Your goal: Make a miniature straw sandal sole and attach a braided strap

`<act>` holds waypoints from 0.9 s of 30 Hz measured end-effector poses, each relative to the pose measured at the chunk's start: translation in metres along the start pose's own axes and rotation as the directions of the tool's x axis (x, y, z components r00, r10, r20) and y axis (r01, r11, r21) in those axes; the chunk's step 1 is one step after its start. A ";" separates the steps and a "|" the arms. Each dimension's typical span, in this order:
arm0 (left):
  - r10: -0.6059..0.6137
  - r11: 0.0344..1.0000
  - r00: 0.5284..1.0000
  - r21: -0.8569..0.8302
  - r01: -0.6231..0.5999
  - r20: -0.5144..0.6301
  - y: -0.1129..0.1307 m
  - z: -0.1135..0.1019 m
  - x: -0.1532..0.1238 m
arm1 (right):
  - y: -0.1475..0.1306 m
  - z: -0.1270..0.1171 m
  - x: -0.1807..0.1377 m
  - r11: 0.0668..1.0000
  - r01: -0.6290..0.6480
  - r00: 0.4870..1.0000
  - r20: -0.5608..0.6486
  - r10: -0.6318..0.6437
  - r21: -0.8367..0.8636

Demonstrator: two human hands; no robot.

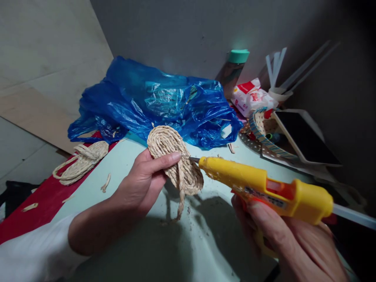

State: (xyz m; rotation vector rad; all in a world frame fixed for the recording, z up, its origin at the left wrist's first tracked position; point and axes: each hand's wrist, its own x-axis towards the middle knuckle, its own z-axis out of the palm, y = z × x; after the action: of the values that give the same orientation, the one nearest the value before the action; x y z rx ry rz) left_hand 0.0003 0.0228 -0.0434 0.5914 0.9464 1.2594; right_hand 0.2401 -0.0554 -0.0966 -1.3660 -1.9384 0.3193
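Note:
My left hand [147,178] grips an oval sole of coiled, braided straw [167,139], thumb on its face and fingers behind. A loose straw braid [181,184] crosses the sole and hangs below its lower edge. My right hand [282,235] is wrapped around a yellow hot glue gun [235,174], whose dark nozzle points left at the sole, close to my left thumb. Whether the nozzle touches the straw I cannot tell. A clear glue stick [352,215] sticks out of the gun's back end. Left of my hands lies a woven straw slipper [82,162] with strap loops.
Behind the sole, a crumpled blue plastic bag [138,98] lies against the wall. To the right stand a green-lidded bottle [238,58], a wipes packet [249,96], a cup of glue sticks [277,94], a basket [258,121] and a tablet [308,135]. Straw scraps [105,183] dot the table.

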 end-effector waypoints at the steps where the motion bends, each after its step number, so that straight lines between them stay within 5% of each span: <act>1: -0.002 1.000 1.000 -0.004 0.002 0.001 -0.001 0.000 0.000 | 0.000 -0.002 0.003 1.000 0.004 1.000 0.015 -0.003 -0.011; 9: -0.029 1.000 0.999 -0.003 0.029 0.014 -0.004 0.000 -0.003 | -0.005 -0.010 0.015 1.000 0.026 0.999 0.048 -0.026 -0.004; 21: -0.016 1.000 1.000 -0.009 0.016 -0.001 0.000 0.001 -0.001 | -0.013 -0.004 0.015 0.993 -0.104 0.995 0.020 0.103 0.057; 27: -0.031 0.999 0.999 -0.011 0.030 -0.029 0.002 0.003 -0.002 | -0.023 -0.009 0.029 0.970 -0.207 0.976 0.103 0.194 0.129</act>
State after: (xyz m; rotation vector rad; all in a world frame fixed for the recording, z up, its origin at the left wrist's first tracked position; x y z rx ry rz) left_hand 0.0014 0.0222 -0.0395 0.5500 0.9690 1.2480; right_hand 0.2248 -0.0407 -0.0647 -1.4795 -1.8141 0.6114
